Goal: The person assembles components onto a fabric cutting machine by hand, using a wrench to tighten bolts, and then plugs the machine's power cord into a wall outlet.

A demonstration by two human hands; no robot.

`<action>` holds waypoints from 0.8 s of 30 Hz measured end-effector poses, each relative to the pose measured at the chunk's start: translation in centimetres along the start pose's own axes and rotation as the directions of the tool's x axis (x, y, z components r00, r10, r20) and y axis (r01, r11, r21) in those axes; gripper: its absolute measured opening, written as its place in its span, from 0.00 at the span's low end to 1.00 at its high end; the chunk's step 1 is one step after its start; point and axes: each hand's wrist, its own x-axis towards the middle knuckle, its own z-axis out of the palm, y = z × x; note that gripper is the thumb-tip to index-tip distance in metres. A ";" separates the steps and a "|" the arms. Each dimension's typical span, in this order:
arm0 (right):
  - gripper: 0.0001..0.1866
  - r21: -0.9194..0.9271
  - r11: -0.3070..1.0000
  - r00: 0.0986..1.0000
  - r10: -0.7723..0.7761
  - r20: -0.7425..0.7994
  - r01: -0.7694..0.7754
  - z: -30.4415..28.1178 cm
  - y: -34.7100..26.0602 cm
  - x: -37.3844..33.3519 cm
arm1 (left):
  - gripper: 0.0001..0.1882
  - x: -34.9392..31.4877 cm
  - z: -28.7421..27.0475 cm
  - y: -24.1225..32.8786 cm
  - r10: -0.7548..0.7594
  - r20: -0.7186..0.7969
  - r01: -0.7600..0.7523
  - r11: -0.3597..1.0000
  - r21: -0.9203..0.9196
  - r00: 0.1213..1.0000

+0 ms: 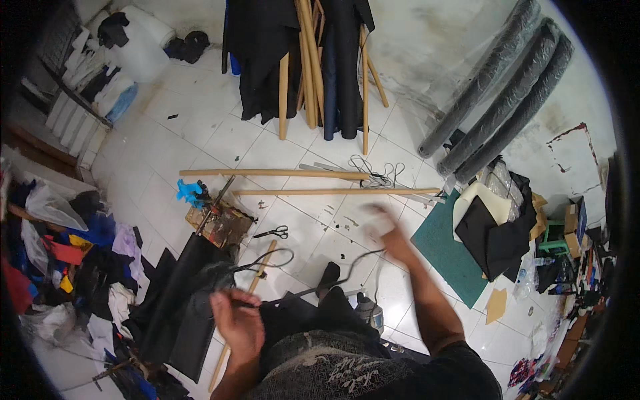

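Observation:
My left hand (238, 325) is raised at the lower middle, its fingers loosely bent and apart, with nothing visible in them. My right hand (391, 233) reaches forward over the tiles, smeared by motion; its grip cannot be made out. A dark cord (351, 267) runs from near my lap up to the heel of my right hand. A loop of thin black cord (283, 255) stands out beyond my left hand. Black-handled scissors (273, 233) lie on the floor ahead. Dark fabric (190, 313) drapes at my left, near a wooden stick (257, 277).
Two long wooden poles (280, 173) lie across the floor, with tangled cord (380, 175) at their right. A worn block (220, 223) stands left. A green mat (453, 250) with black sheets lies right. Wrapped rolls (507, 93) lean at the wall. Scrap piles (67, 247) fill the left.

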 end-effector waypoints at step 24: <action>0.20 -0.738 0.591 0.230 -0.707 -0.668 -0.326 -29.4 -23.6 -24.5 | 0.07 39.6 18.2 -17.5 -0.696 0.080 0.578 0.521 -0.628 0.714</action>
